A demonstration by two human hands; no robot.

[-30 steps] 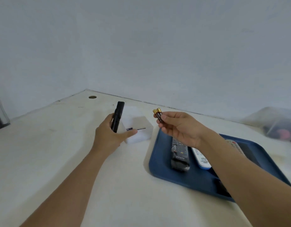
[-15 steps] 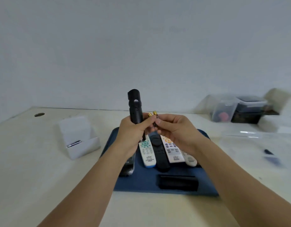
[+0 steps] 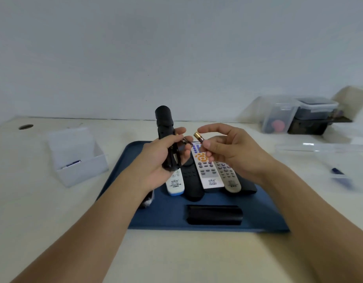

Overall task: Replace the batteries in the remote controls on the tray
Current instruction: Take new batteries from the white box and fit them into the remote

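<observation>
Nearest on the blue tray point(image 3: 123, 172), at 6 o'clock, lies a black battery cover point(image 3: 214, 215); white, black and grey remotes point(image 3: 207, 172) lie farther in. Above them the left hand point(image 3: 158, 162) grips an upright black remote point(image 3: 166, 137), back open. At 3 o'clock of it, the right hand point(image 3: 227, 152) pinches a gold-tipped battery point(image 3: 198, 136).

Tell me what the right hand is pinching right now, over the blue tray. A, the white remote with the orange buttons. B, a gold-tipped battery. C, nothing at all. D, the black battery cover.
B: the right hand pinches a gold-tipped battery between thumb and fingers above the blue tray, beside the black remote held by the left hand.
</observation>
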